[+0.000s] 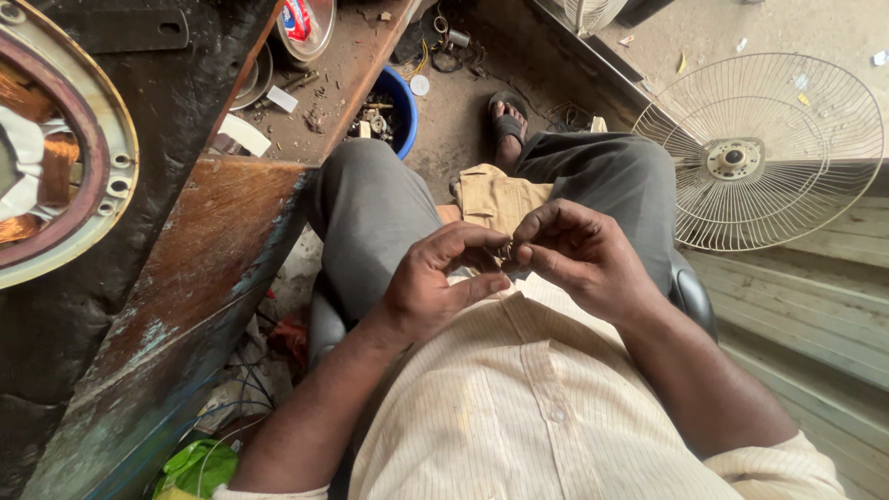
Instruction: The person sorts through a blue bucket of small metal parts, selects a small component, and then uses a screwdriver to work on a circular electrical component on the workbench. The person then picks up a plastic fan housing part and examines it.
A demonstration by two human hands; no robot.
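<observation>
**Small metal part, being worked between both hands over the lap**

- Left hand (435, 282): you are curling the fingers inward, thumb and forefinger tips closing on a small metal piece (507, 250) at the centre of the view.
- Right hand (579, 255): you are pinching the same piece from the 3 o'clock side, fingers bent and closed on it, tips meeting those of the left hand.
- The piece: too small to tell its kind; it is sitting just above a tan cloth (495, 197) lying on your lap.
- Progress: judging from the grip, the fine handling is under way and not finished, since both hands are engaged and nothing is set down.
- At 9 o'clock: a worn wooden table (199, 278), with a round motor housing (56, 148) showing copper windings.
- At 12 o'clock: a blue tub (403, 106) of small parts on the floor.
- At 2 o'clock: a wire fan guard (769, 153).
</observation>
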